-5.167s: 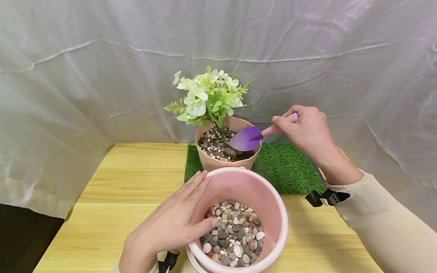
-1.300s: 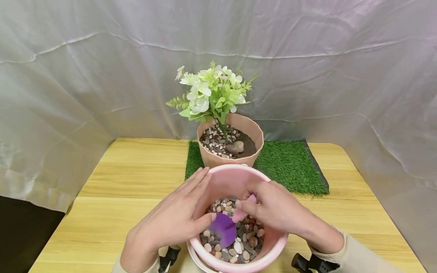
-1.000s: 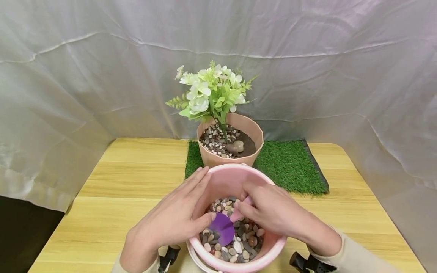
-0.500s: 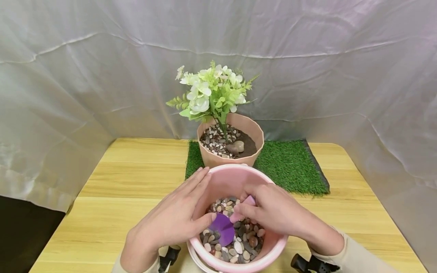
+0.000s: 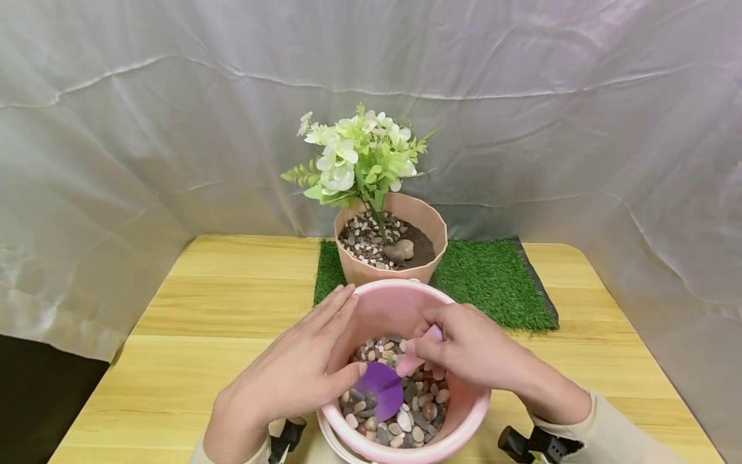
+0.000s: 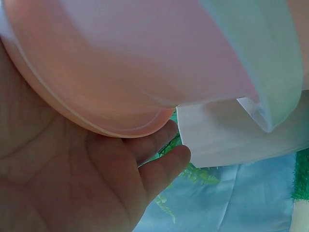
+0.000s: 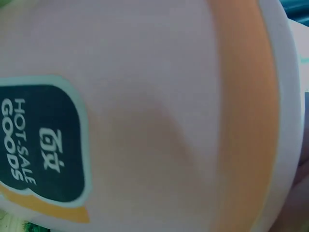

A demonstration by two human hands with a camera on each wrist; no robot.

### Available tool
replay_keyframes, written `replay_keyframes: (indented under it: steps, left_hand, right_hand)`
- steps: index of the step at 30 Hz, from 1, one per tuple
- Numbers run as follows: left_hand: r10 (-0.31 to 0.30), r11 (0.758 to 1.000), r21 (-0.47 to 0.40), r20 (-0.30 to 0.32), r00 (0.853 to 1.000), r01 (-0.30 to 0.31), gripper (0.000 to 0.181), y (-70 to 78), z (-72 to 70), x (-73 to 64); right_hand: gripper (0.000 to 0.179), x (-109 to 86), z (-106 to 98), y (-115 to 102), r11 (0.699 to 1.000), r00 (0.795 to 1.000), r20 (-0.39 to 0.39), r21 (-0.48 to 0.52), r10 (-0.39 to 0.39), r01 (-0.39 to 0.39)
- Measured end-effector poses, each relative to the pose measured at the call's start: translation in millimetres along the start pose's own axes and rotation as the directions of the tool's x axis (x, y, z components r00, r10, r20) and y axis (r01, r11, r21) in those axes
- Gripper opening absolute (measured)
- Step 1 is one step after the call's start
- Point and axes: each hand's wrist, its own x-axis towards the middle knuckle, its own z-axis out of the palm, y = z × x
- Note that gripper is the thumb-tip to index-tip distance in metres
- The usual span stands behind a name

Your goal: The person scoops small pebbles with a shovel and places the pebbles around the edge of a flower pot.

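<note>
My right hand (image 5: 475, 348) grips the pink handle of a hand trowel (image 5: 382, 393) inside a pink bucket (image 5: 377, 308). The trowel's purple blade is partly sunk among mixed pebbles (image 5: 414, 433). My left hand (image 5: 284, 380) rests on the bucket's left rim, fingers straight along it and thumb over the inside. Seen from the left wrist, the palm lies against the bucket's outer edge. The right wrist view is filled by the bucket's outer wall (image 7: 145, 58) with a dark label (image 7: 43, 145); the trowel is hidden there.
Behind the bucket stands a peach flowerpot (image 5: 371, 273) with a white-flowered plant (image 5: 359, 154). It holds small gravel on the left, dark soil on the right and larger stones (image 5: 399, 251). Beneath it lies artificial turf (image 5: 493, 280) on a wooden table (image 5: 203, 309); grey cloth hangs behind.
The right hand has brought the trowel from over the flowerpot down into the bucket's pebbles. In the last half second it has shifted slightly right. The left hand has kept its place on the rim.
</note>
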Motion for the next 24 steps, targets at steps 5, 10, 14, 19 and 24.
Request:
replay_keyframes:
  steps: [5,10,14,19,24]
  left_hand:
    - [0.000,1.000,0.005,-0.003,1.000,0.000,0.091,0.0,-0.2,0.1]
    - [-0.005,1.000,0.003,-0.002,1.000,0.005,0.090,0.2,-0.4,0.0]
    - [-0.005,1.000,0.002,0.002,1.000,0.005,0.090,0.0,-0.5,-0.4]
    - [-0.004,1.000,-0.002,0.004,1.000,0.004,0.090,0.4,-0.7,0.0]
    - [-0.006,1.000,0.000,0.003,1.000,0.006,0.090,0.6,-0.6,0.4]
  right_hand:
    - [0.018,-0.6,-2,0,1.000,0.999,0.042,0.011,-0.019,0.019]
    - [0.015,-1.1,-7,2,0.994,0.995,0.087,0.106,-0.039,0.029]
    - [0.015,-0.9,-12,3,0.985,0.993,0.111,0.170,-0.038,0.019]
    - [0.020,-1.2,-18,6,0.980,0.991,0.130,0.201,-0.015,-0.012]
    - [0.021,-3.6,-25,10,0.961,0.989,0.145,0.270,0.013,-0.053]
